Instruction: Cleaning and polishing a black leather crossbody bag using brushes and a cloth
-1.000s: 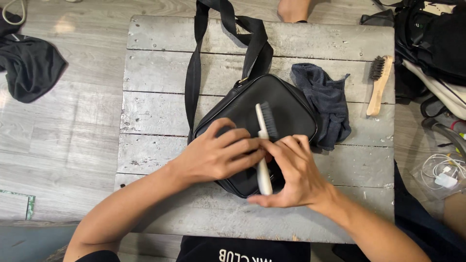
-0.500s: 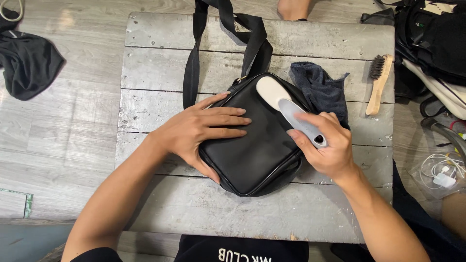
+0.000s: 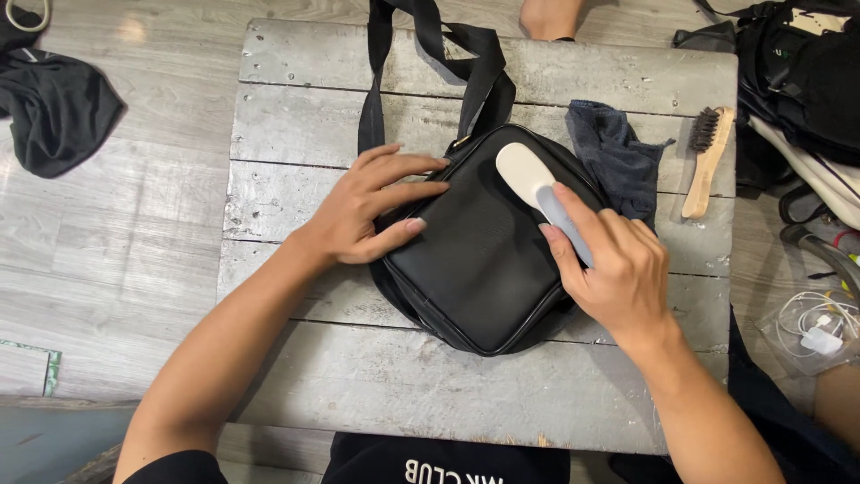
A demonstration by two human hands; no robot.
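Note:
A black shoulder bag (image 3: 479, 260) lies flat in the middle of a grey wooden table (image 3: 358, 394), its strap (image 3: 421, 54) running to the far edge. My left hand (image 3: 372, 211) rests spread on the bag's left side, fingers flat on it. My right hand (image 3: 609, 264) grips the grey handle of a white-backed brush (image 3: 528, 175), whose head lies face down on the bag's upper right part.
A dark blue cloth (image 3: 618, 157) lies just right of the bag, and a wooden brush with dark bristles (image 3: 706, 157) near the table's right edge. Black bags (image 3: 797, 72) sit at the right, dark clothing (image 3: 54, 108) on the floor at the left, white cables (image 3: 815, 327) at the right.
The brush was turned from edge-on near the bag's front to bristles-down, then swept up to the bag's far right. My left hand shifted from the bag's middle to its left side.

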